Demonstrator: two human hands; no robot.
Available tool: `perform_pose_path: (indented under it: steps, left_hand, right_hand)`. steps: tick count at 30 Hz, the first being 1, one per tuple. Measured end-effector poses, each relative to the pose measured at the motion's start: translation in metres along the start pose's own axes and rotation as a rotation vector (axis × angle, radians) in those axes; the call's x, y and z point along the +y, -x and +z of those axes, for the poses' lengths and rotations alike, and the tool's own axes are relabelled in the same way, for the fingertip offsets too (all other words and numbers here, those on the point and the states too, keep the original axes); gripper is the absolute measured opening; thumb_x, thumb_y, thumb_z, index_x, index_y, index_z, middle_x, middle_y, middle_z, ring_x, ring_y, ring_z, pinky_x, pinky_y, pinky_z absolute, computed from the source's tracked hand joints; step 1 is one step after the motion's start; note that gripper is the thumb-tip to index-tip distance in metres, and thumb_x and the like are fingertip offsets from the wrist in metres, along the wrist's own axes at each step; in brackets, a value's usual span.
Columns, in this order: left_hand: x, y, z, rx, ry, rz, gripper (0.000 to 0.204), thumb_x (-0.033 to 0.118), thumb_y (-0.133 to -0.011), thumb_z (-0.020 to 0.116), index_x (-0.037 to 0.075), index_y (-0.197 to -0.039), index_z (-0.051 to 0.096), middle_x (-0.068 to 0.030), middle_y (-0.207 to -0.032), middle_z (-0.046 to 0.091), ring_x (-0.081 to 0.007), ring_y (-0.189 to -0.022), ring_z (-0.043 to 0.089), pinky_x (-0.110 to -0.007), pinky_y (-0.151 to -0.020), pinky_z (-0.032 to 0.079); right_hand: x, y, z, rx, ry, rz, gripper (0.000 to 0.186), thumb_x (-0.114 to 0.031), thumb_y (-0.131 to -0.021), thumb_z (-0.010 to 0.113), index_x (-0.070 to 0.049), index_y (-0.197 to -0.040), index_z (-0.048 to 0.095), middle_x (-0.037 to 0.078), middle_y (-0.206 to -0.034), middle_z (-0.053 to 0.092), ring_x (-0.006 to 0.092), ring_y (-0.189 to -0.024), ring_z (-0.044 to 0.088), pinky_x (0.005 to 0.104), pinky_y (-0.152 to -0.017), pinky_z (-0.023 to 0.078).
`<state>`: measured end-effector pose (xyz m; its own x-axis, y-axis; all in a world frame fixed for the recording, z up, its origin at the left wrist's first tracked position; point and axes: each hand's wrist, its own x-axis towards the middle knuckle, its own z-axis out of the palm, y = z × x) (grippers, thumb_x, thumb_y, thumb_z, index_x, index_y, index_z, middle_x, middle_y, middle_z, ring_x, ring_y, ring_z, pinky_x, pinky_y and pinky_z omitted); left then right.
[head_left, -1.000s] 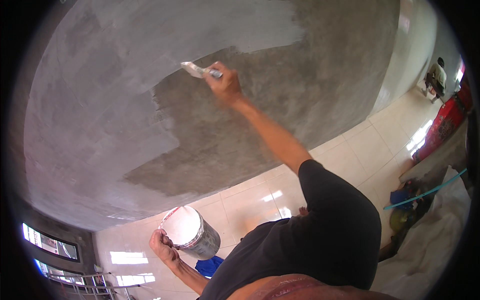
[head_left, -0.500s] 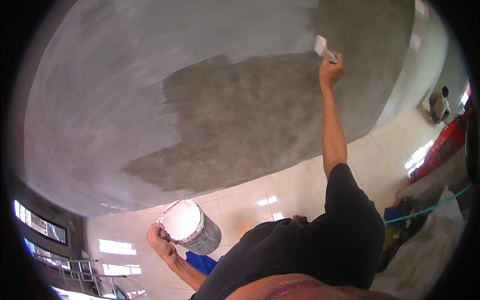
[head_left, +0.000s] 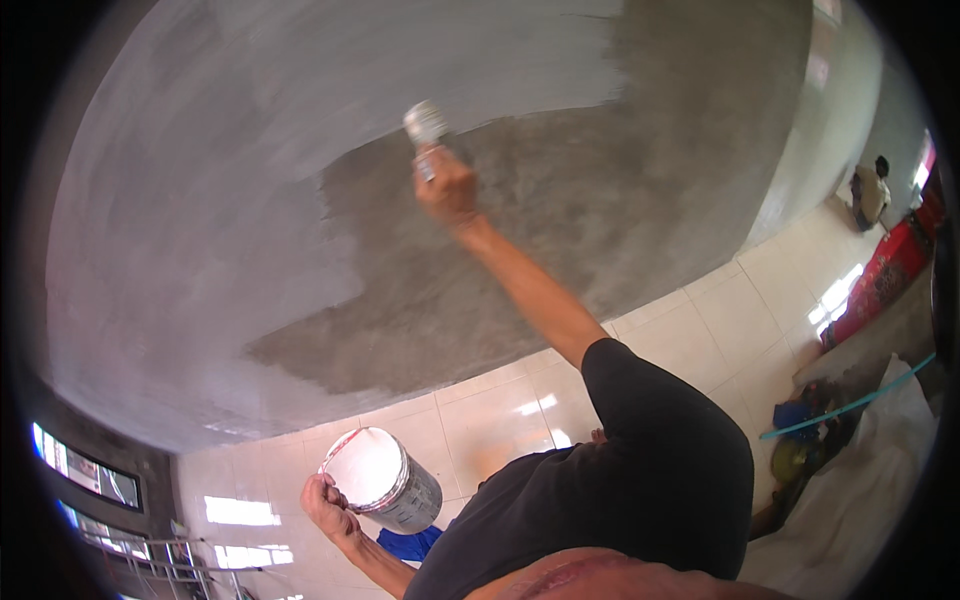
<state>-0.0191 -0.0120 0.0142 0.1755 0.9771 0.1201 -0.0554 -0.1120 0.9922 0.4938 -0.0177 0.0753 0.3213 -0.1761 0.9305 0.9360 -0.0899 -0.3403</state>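
Note:
My right hand [head_left: 446, 188] is closed round the handle of a paintbrush [head_left: 425, 122], its pale bristle end pointing up at the wall [head_left: 480, 220]. The brush lies over the border between the light grey coated area and the darker bare patch; motion blurs it a little. Low on the left, my left hand [head_left: 328, 504] grips the rim side of a paint bucket [head_left: 408, 495] and holds it tilted toward me. White paint [head_left: 366, 467] shows inside the bucket.
Shiny cream floor tiles [head_left: 490, 410] run along the wall's foot. A metal ladder-like frame [head_left: 170, 560] is at lower left, near windows. At right lie a red patterned cloth [head_left: 875, 285], a pale sheet [head_left: 850, 490] and a teal hose [head_left: 850, 405]. Another person [head_left: 870, 193] crouches at far right.
My right hand has swept the brush leftward and slightly down across the wall. My left hand and the bucket have shifted down a little in the view.

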Motion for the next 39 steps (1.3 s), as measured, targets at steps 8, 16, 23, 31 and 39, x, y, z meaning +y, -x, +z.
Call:
perform_pose_path:
  steps: [8, 16, 23, 31, 39]
  left_hand:
    - [0.0, 0.004, 0.006, 0.084, 0.002, 0.054, 0.023, 0.013, -0.087, 0.051, 0.006, -0.065, 0.052, 0.008, -0.049, 0.03, -0.001, -0.04, 0.02, -0.023, -0.038, 0.011]
    - [0.004, 0.014, 0.009, 0.124, -0.026, 0.075, 0.025, 0.018, -0.092, 0.048, 0.01, -0.069, 0.051, 0.0092, -0.049, 0.029, -0.0012, -0.039, 0.021, -0.021, -0.037, 0.013]
    - [0.006, 0.016, 0.011, 0.17, 0.03, 0.047, 0.024, 0.011, -0.088, 0.049, 0.006, -0.064, 0.051, 0.0084, -0.048, 0.03, -0.0007, -0.039, 0.02, -0.023, -0.037, 0.011]
    - [0.003, 0.011, 0.005, 0.048, 0.029, 0.024, 0.026, 0.017, -0.091, 0.05, 0.006, -0.068, 0.053, 0.0081, -0.049, 0.033, -0.0009, -0.039, 0.023, -0.022, -0.036, 0.015]
    - [-0.002, 0.009, -0.004, 0.016, 0.01, -0.037, 0.027, 0.016, -0.09, 0.051, 0.003, -0.067, 0.055, 0.0071, -0.048, 0.033, -0.0024, -0.038, 0.022, -0.023, -0.036, 0.015]
  right_hand:
    - [0.037, -0.032, -0.045, -0.274, -0.417, 0.374, 0.022, -0.018, -0.083, 0.073, -0.006, -0.101, 0.072, 0.01, -0.069, 0.067, 0.0139, -0.061, 0.061, 0.0286, -0.059, 0.048]
    - [0.189, -0.069, -0.166, -0.019, -0.224, 0.474, 0.017, -0.011, -0.084, 0.074, 0.0, -0.098, 0.073, 0.006, -0.08, 0.072, 0.0108, -0.074, 0.065, 0.0269, -0.068, 0.052]
    - [0.239, -0.079, -0.223, 0.303, 0.212, 0.363, 0.019, -0.014, -0.084, 0.073, -0.002, -0.098, 0.072, 0.013, -0.081, 0.073, 0.0216, -0.071, 0.07, 0.0322, -0.065, 0.053]
    - [0.144, -0.05, -0.109, 0.163, 0.39, 0.226, 0.016, -0.012, -0.082, 0.068, -0.002, -0.094, 0.066, 0.015, -0.067, 0.065, 0.0311, -0.06, 0.067, 0.0409, -0.054, 0.051]
    - [-0.002, 0.004, 0.013, 0.036, 0.102, 0.016, 0.025, -0.007, -0.078, 0.07, 0.002, -0.102, 0.064, 0.018, -0.087, 0.069, 0.0315, -0.075, 0.07, 0.0385, -0.063, 0.056]
